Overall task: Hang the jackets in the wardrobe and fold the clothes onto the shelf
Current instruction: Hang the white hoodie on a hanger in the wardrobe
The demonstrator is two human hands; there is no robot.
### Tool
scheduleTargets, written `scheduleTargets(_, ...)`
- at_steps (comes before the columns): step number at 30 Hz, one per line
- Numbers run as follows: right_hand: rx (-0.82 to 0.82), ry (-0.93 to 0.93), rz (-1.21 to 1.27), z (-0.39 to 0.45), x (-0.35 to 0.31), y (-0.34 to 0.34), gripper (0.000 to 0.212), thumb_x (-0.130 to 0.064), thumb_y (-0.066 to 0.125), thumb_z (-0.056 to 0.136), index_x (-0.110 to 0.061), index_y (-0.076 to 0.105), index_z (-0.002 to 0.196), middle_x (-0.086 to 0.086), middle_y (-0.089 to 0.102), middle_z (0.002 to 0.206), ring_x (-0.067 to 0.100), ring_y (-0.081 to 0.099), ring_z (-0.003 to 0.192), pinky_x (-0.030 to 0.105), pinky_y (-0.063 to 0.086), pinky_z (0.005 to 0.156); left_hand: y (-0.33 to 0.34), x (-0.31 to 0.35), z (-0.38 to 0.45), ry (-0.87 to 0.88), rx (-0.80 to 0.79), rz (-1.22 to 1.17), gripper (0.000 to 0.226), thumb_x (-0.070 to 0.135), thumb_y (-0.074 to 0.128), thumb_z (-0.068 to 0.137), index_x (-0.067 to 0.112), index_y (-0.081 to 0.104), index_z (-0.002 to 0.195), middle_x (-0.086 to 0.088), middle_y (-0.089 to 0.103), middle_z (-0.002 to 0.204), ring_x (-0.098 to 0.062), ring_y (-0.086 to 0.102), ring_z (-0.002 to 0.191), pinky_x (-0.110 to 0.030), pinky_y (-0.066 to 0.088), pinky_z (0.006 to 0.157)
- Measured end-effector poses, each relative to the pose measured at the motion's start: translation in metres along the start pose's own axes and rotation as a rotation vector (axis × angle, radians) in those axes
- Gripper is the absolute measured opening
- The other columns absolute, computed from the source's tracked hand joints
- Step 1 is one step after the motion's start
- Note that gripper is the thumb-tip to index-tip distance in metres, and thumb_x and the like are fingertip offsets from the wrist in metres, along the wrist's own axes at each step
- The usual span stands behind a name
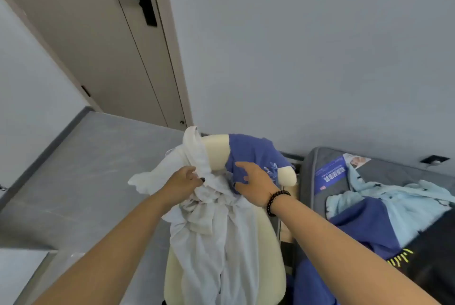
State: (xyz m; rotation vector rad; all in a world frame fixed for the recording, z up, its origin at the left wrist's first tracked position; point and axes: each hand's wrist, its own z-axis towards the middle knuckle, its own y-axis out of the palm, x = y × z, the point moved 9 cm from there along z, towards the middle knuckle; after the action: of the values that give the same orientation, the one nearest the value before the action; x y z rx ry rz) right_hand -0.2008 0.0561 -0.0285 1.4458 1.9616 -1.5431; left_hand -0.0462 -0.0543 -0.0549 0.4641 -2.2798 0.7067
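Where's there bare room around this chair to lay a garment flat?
The grey floor left of the chair, out to the door, is bare. The mattress has a bare grey strip along the wall; its near part is crowded with light blue and dark blue clothes. The chair is covered by the white garment and blue shirt.

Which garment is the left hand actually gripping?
The white garment draped over the chair; the left hand grips it. The right hand only touches the blue shirt.

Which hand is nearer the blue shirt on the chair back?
Right. The right hand rests open on the blue shirt. The left hand is off to its left, gripping the white garment.
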Motion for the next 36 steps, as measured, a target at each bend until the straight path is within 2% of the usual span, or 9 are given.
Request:
scheduleTargets(7,-0.062,0.14,-0.003,0.071,0.001,0.069,0.055,-0.023,0.056,0.092,-0.014,0.038,0.143,0.005,0.042,0.144,0.024,0.044,0.127,0.024,0.039,0.093,-0.029,-0.018,0.026,0.017,-0.029,-0.024,0.04,0.023,0.06,0.09,0.025,0.048,0.129,0.005,0.057,0.129,-0.013,0.053,0.116,-0.033,0.045,0.098)
scheduleTargets(11,-0.049,0.279,0.056,0.106,0.018,0.1,0.053,-0.025,0.055,0.091,-0.014,0.039,0.14,0.007,0.048,0.136,0.025,0.052,0.116,0.027,0.044,0.086,-0.051,-0.023,0.038,0.031,-0.034,-0.026,0.044,0.02,0.059,0.091,0.022,0.047,0.134,0.011,0.058,0.121,-0.007,0.055,0.109,-0.025,0.044,0.089)
scheduleTargets(13,-0.036,0.332,0.076,0.12,0.024,0.112,0.047,-0.022,0.056,0.091,-0.011,0.043,0.135,0.008,0.052,0.129,0.025,0.053,0.111,0.026,0.043,0.084,-0.061,-0.027,0.042,0.027,-0.039,-0.027,0.045,0.019,0.059,0.091,0.022,0.047,0.134,0.012,0.059,0.122,-0.008,0.055,0.11,-0.028,0.046,0.093)
scheduleTargets(19,0.056,0.43,0.082,0.14,0.052,0.142,0.073,-0.026,0.068,0.079,-0.017,0.033,0.142,0.011,0.038,0.143,0.031,0.045,0.124,0.041,0.044,0.101,-0.088,-0.048,0.048,-0.003,-0.039,-0.092,0.041,0.016,0.06,0.091,0.023,0.051,0.13,0.009,0.063,0.118,-0.011,0.058,0.109,-0.037,0.046,0.1)
scheduleTargets(22,0.072,0.416,-0.022,0.145,0.055,0.15,0.063,-0.025,0.064,0.086,-0.014,0.036,0.142,0.013,0.041,0.142,0.033,0.043,0.126,0.038,0.041,0.102,-0.1,-0.061,0.047,-0.014,-0.04,-0.115,0.038,0.016,0.06,0.091,0.024,0.053,0.128,0.01,0.065,0.115,-0.009,0.058,0.11,-0.035,0.044,0.102)
scheduleTargets(25,0.137,0.437,-0.012,0.147,0.056,0.145,0.031,-0.018,0.049,0.096,-0.006,0.053,0.124,0.019,0.058,0.12,0.035,0.055,0.103,0.032,0.044,0.081,-0.11,-0.071,0.044,-0.02,-0.045,-0.13,0.037,0.017,0.06,0.091,0.025,0.054,0.126,0.011,0.066,0.112,-0.009,0.058,0.108,-0.035,0.045,0.1)
scheduleTargets(28,0.173,0.46,0.042,0.138,0.049,0.135,0.021,-0.015,0.04,0.099,-0.003,0.056,0.106,0.014,0.056,0.094,0.026,0.048,0.079,0.026,0.034,0.066,-0.116,-0.078,0.041,-0.028,-0.05,-0.149,0.037,0.017,0.061,0.09,0.025,0.054,0.125,0.011,0.067,0.11,-0.009,0.059,0.108,-0.036,0.047,0.099)
scheduleTargets(32,0.158,0.397,0.038,0.119,0.03,0.113,0.031,-0.024,0.041,0.1,-0.015,0.042,0.07,0.001,0.044,0.065,0.015,0.038,0.058,0.028,0.028,0.05,-0.115,-0.078,0.031,-0.023,-0.065,-0.179,0.038,0.015,0.06,0.088,0.027,0.055,0.124,0.011,0.067,0.111,-0.009,0.06,0.105,-0.031,0.049,0.093)
scheduleTargets(36,0.139,0.277,0.027,0.098,-0.007,0.082,0.038,-0.023,0.044,0.099,-0.015,0.034,0.064,-0.001,0.039,0.058,0.015,0.033,0.055,0.027,0.027,0.052,-0.1,-0.069,0.017,-0.01,-0.088,-0.214,0.039,0.012,0.061,0.087,0.024,0.055,0.124,0.006,0.067,0.11,-0.009,0.062,0.102,-0.025,0.048,0.083)
